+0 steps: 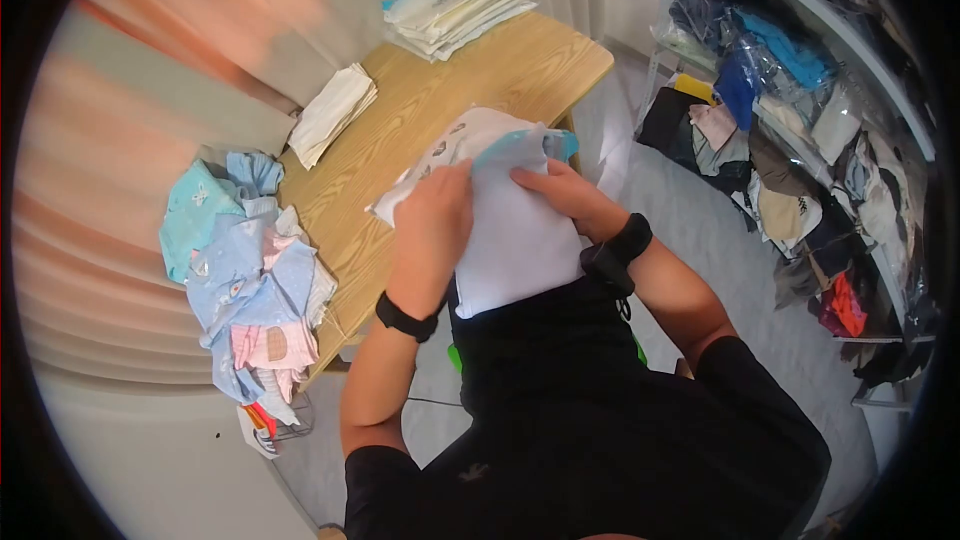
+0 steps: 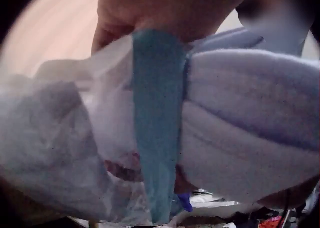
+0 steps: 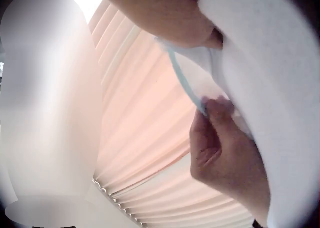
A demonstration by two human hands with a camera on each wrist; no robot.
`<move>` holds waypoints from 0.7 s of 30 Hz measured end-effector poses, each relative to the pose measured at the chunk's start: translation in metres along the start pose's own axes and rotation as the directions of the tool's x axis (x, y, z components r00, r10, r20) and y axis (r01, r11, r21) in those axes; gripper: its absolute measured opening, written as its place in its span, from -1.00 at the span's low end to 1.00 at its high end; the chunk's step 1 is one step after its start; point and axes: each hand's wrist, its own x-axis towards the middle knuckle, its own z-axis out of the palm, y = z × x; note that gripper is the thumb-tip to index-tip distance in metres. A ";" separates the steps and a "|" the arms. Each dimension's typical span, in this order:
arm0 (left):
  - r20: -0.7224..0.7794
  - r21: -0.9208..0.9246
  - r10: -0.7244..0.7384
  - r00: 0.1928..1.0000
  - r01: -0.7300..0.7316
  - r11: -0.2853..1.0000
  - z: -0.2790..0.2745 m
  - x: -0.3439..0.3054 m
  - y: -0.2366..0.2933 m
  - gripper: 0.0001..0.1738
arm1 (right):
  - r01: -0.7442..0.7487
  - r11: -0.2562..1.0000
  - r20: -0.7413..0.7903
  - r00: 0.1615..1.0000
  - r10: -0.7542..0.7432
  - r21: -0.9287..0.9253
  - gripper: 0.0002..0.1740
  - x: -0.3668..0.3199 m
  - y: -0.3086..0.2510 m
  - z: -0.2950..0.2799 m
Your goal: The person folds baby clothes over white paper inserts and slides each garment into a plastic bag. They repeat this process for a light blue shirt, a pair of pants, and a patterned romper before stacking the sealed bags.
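A folded pale lavender-white cloth [image 1: 515, 240] lies partly inside the mouth of a clear printed bag [image 1: 470, 130] with a blue edge strip [image 2: 159, 123]. My left hand [image 1: 435, 225] pinches the bag's edge at the strip; in the right wrist view the thumb and fingers of this left hand [image 3: 225, 148] meet on it. My right hand [image 1: 570, 198] grips the cloth near the opening, thumb on top, its other fingers mostly hidden. In the left wrist view the cloth [image 2: 240, 113] bulges out beside the strip.
A wooden table [image 1: 430, 90] bears a stack of bagged items [image 1: 455, 15], a white stack [image 1: 332, 115] and a heap of pastel clothes [image 1: 250, 275]. To the right, a metal shelf [image 1: 800, 130] holds many bagged garments. Curtains [image 1: 150, 140] hang at the left.
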 end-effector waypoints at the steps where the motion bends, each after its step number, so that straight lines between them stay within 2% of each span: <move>1: -0.013 -0.020 -0.007 1.000 0.007 1.000 -0.001 -0.005 0.008 -0.74 | 0.011 1.000 -0.013 1.000 -0.011 -0.006 -0.51 0.003 0.003 0.000; 2: -0.036 -0.026 0.007 0.999 -0.008 1.000 -0.001 -0.010 0.011 -0.73 | 0.018 1.000 -0.024 1.000 -0.018 -0.011 -0.50 0.006 0.008 0.000; 3: -0.060 -0.030 0.020 0.998 -0.022 0.999 -0.002 -0.014 0.014 -0.73 | 0.056 0.976 -0.068 0.995 -0.072 -0.211 -0.47 0.012 0.018 -0.002; 5: -0.106 -0.043 0.058 0.993 -0.063 0.997 -0.001 -0.023 0.020 -0.70 | 0.100 0.804 -0.113 0.973 -0.203 -0.586 -0.41 0.028 0.035 -0.007; 7: -0.134 -0.075 0.107 0.985 -0.117 0.990 0.004 -0.039 0.034 -0.67 | 0.114 0.616 -0.112 0.942 -0.317 -0.780 -0.41 0.033 0.044 -0.013; 8: -0.080 -0.028 0.112 0.991 -0.115 0.993 0.005 -0.049 0.041 -0.64 | 0.129 0.626 -0.103 0.942 -0.320 -0.769 -0.42 0.034 0.046 -0.016; 10: -0.075 -0.122 0.130 0.989 -0.138 0.983 0.013 -0.065 0.047 -0.61 | 0.167 0.640 -0.082 0.937 -0.340 -0.750 -0.42 0.034 0.045 -0.022; 13: 0.101 -0.261 0.073 0.992 -0.045 0.964 0.003 -0.083 0.056 -0.60 | 0.214 0.766 -0.032 0.956 -0.292 -0.606 -0.42 0.015 0.049 -0.029; 16: 0.137 -0.502 -0.045 0.989 0.109 0.858 0.004 -0.105 0.047 -0.51 | 0.194 0.888 0.032 0.979 -0.199 -0.416 -0.42 -0.009 0.059 -0.032; 17: 0.007 -0.486 -0.221 0.975 0.196 0.852 0.011 -0.115 0.041 -0.43 | 0.182 0.908 0.046 0.983 -0.177 -0.377 -0.42 -0.014 0.062 -0.033; 18: -0.121 -0.481 -0.386 0.915 0.286 0.829 0.023 -0.127 0.032 -0.34 | 0.166 0.924 0.061 0.986 -0.155 -0.345 -0.42 -0.020 0.064 -0.035; 19: -0.084 -0.682 -0.617 0.783 0.406 0.608 0.044 -0.143 0.018 -0.28 | 0.151 0.937 0.071 0.988 -0.135 -0.315 -0.42 -0.023 0.066 -0.036; 20: 0.012 -0.797 -0.781 0.624 0.477 0.369 0.058 -0.153 0.008 -0.33 | 0.139 0.945 0.081 0.989 -0.120 -0.296 -0.42 -0.026 0.068 -0.035; 21: 0.215 -0.887 -0.780 0.588 0.452 0.096 0.065 -0.159 0.002 -0.38 | 0.130 0.951 0.091 0.990 -0.109 -0.281 -0.42 -0.026 0.069 -0.035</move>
